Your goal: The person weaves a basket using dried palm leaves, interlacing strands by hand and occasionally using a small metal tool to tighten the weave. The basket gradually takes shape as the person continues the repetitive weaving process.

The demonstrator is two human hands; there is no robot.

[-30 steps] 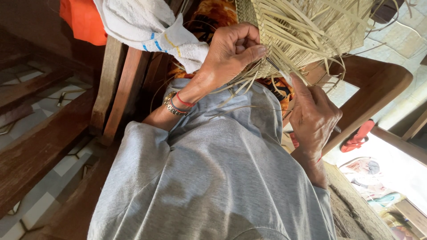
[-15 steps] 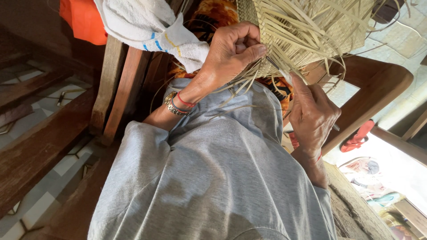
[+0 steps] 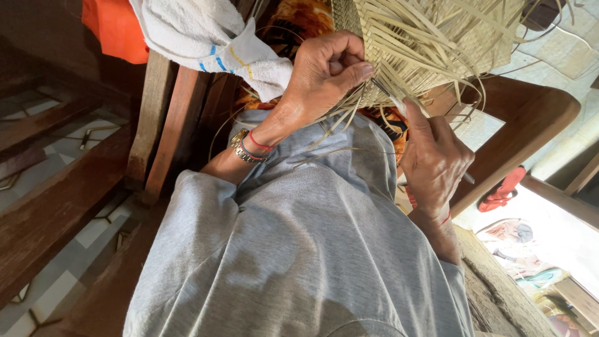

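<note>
Pale straw strips are being pinched between the thumb and curled fingers of the left hand (image 3: 321, 72), which is pressing them against the lower edge of the half-woven straw mat (image 3: 430, 50) lying across the person's lap above the grey garment (image 3: 299, 249). The right hand (image 3: 433, 165) is closing around a thin dark tool (image 3: 382, 87), its tip sitting among the loose strips just beside the left thumb. Doing this well probably means keeping the pinched strips flat and taut while the tool is lifting only one strand at a time. The mat's top is running out of view, the tool's handle is buried in the right palm, and which strand it is entering is hard to make out.
</note>
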